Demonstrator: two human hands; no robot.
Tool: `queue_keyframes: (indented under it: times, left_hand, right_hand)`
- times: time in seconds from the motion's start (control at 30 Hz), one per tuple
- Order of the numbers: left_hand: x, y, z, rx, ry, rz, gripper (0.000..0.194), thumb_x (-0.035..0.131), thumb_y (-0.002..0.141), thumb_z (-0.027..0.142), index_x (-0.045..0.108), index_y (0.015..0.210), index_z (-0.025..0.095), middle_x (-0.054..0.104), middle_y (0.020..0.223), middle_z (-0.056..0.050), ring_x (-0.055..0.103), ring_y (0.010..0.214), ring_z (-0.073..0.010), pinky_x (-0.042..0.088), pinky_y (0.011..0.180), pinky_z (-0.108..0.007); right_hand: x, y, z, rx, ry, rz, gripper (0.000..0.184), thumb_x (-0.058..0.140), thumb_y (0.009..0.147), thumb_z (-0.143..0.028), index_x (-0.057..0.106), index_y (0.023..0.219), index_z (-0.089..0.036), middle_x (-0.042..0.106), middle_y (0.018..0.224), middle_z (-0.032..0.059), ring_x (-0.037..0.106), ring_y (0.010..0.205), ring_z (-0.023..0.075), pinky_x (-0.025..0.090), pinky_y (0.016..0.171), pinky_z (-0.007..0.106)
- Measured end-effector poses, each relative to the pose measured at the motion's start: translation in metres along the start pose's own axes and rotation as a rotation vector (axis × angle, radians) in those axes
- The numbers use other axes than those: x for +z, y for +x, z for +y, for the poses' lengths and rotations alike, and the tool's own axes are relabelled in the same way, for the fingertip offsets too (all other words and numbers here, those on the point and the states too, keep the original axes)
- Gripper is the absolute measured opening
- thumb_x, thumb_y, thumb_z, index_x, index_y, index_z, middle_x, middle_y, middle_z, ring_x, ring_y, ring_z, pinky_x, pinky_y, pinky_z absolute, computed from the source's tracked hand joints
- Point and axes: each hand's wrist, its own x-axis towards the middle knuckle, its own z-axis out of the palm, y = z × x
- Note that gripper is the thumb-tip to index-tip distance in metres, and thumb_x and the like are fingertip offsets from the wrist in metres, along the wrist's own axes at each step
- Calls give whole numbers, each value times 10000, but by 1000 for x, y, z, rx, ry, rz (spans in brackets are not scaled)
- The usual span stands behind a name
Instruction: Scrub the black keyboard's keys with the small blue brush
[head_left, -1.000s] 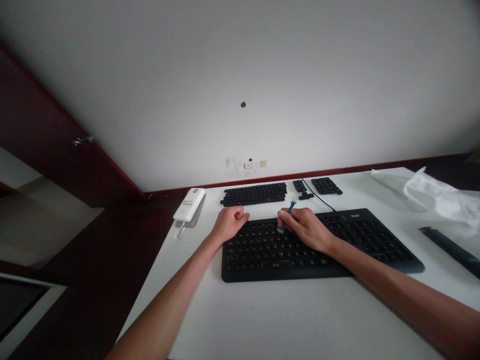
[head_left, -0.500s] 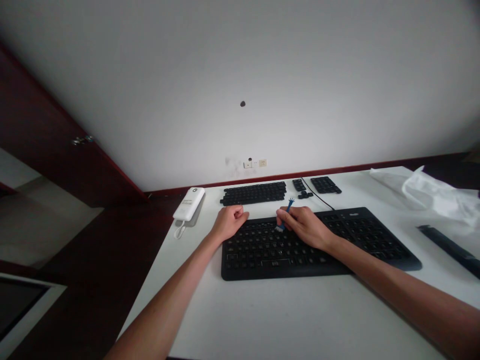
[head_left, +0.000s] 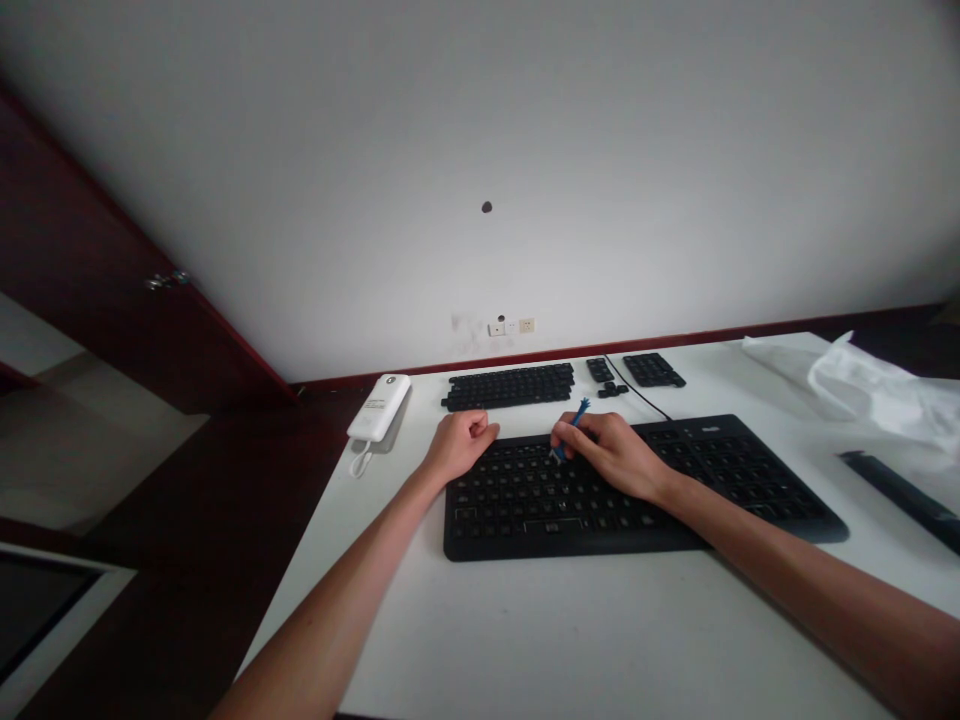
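Observation:
The black keyboard [head_left: 600,540] lies on the white table with its keycaps off, so rows of bare key sockets show. Curled into a loose fist, my left hand [head_left: 461,442] rests at the keyboard's far left corner, and I see nothing in it. My right hand [head_left: 611,450] is closed around a small blue brush [head_left: 581,408] with a splayed blue top end. The brush is tilted, its pale tip down among the sockets in the upper middle of the keyboard. My right palm and wrist lie over the sockets to the right.
Behind the keyboard sit removed keycaps [head_left: 510,387] in rows, with smaller groups of keycaps [head_left: 652,369] beside the cable [head_left: 637,395]. A white power bank [head_left: 380,408] with a loop stands left. On the right are a dark strip [head_left: 900,490] and white plastic [head_left: 862,385].
The brush tip has shifted very slightly left over the sockets, my right hand moving with it. My left hand keeps its place.

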Motion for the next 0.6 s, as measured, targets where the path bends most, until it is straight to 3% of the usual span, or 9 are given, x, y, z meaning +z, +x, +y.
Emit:
queue_keyframes:
  times: [0.6]
  left_hand:
    - [0,0,0,3,11,6,435,550,914,402,303,626,190,308,585,58,311,568,-100,240,591,-262]
  right_hand:
    - [1,1,1,-20,-24,22,448,474,1033,-530,732,883,-196,716,753,22,635,693,195,446,663,305]
